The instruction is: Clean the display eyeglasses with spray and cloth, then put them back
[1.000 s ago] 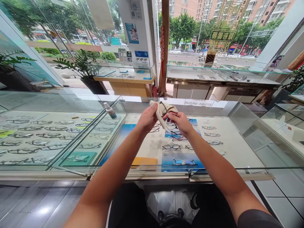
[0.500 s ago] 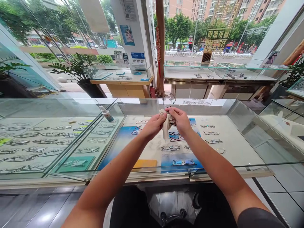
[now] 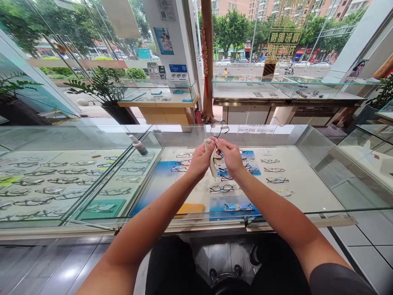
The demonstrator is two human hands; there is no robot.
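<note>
Over the glass showcase, my left hand (image 3: 200, 159) is closed on a pale cleaning cloth (image 3: 213, 166), whose loose end hangs down between the hands. My right hand (image 3: 231, 156) pinches a pair of eyeglasses (image 3: 218, 128). One lens and part of the dark frame stick up beyond the fingers; the rest is hidden by the fingers and cloth. Both hands meet at the fingertips, with the cloth touching the glasses there. A white spray bottle (image 3: 138, 145) stands upright on the glass top, to the left of my hands.
Beneath the glass top (image 3: 310, 180) lie rows of eyeglasses (image 3: 221, 188), blue display sheets (image 3: 144, 184) and an orange-yellow case (image 3: 190, 209). More showcases (image 3: 251, 98) stand along the windows. A potted plant (image 3: 101, 88) and a wooden post (image 3: 207, 61) rise beyond the counter.
My hands stay together at nearly the same spot, with small shifts of the fingers and cloth. The glasses' upper part has tilted slightly. The whole view has shifted a little.
</note>
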